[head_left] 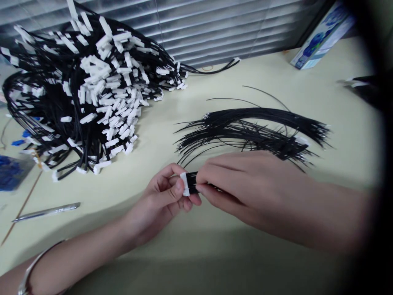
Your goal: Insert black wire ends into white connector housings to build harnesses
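Observation:
Between thumb and fingers, my left hand [167, 190] grips a white connector housing [185, 184] near the middle of the view. Black wires [192, 182] run out of the housing's right side. My right hand [245, 180] pinches at these wires just right of the housing; its fingertips are close together, and the far ends of the wires are hidden behind it. Just beyond my right hand lie two bundles of loose black wires [260, 116] with small metal ends. A white connector [302, 141] rests on the nearer bundle.
A large heap of black cables with white connectors [101, 90] fills the back left. A silver pen [46, 212] lies at the left, near a bag of blue parts [10, 172]. Blinds [215, 28] stand behind the table [215, 254], with a printed box [322, 35] at back right.

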A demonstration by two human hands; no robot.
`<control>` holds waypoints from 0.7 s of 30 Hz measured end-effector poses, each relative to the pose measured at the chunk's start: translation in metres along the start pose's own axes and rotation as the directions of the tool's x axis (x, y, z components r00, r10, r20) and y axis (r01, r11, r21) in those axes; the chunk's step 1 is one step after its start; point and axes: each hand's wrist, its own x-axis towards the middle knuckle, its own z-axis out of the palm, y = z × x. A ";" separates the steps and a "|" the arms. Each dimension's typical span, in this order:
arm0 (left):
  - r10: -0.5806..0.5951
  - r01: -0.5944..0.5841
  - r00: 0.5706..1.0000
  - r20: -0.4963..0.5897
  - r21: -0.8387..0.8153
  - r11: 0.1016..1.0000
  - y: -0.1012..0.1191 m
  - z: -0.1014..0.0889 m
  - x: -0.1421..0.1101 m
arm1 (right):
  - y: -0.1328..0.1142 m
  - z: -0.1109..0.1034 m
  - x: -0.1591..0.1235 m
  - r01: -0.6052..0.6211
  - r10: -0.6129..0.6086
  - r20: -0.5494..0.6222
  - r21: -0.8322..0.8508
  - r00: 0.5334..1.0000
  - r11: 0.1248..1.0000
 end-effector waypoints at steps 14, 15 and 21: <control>0.190 -0.169 0.975 -0.115 0.173 0.970 0.010 0.005 -0.001 | 0.000 0.020 0.007 0.021 -0.025 -0.177 -0.027 0.984 0.999; 0.258 -0.228 0.962 -0.093 0.251 0.941 0.017 0.008 -0.003 | 0.000 0.021 0.007 -0.008 0.008 -0.140 -0.002 0.990 1.000; 0.581 -0.501 0.814 0.001 0.509 0.700 0.082 0.027 -0.035 | 0.008 0.007 0.008 -0.198 0.189 0.079 0.141 0.979 0.970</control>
